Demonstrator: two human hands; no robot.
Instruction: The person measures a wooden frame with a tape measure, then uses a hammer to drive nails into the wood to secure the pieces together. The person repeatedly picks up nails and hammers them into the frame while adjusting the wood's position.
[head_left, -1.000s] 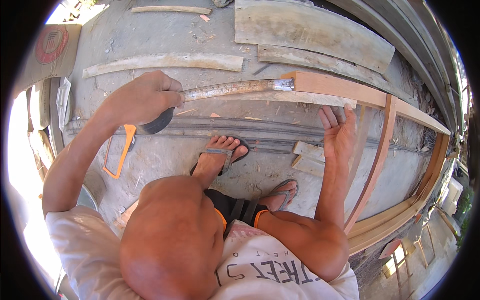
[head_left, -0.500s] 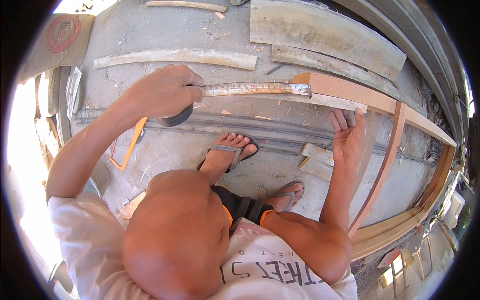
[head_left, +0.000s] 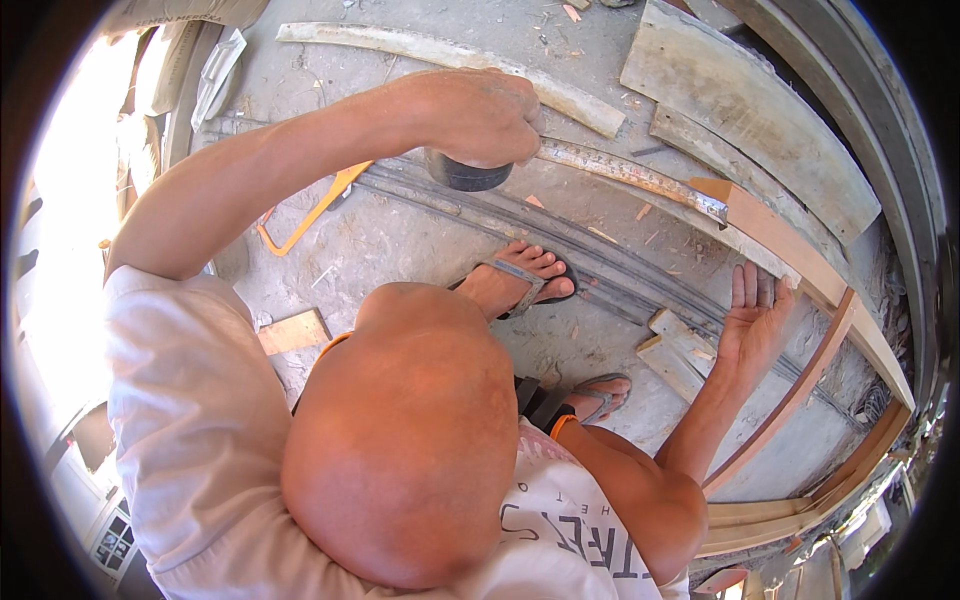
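Observation:
My left hand (head_left: 485, 118) is closed around a tape measure, whose black case (head_left: 468, 172) shows below the fingers. Its metal blade (head_left: 630, 172) stretches rightward, and the hooked tip lies by the near corner of a wooden frame (head_left: 775, 228). Just under the blade runs a thin pale wooden strip (head_left: 735, 240). At the strip's right end, my right hand (head_left: 755, 318) pinches it between thumb and fingers, palm turned up. What lies beneath my left palm is hidden.
A yellow hacksaw (head_left: 318, 215) and long dark bars (head_left: 420, 195) lie on the concrete floor. Beyond are a pale board strip (head_left: 450, 58) and a wide board (head_left: 750, 110). Short wood offcuts (head_left: 672, 365) rest near my sandalled feet. A frame crosspiece (head_left: 785, 400) stands right of my right arm.
The view has turned, so the scene sits further right and tilts down to the right. Both hands keep their holds, and the blade's tip stays by the frame's corner.

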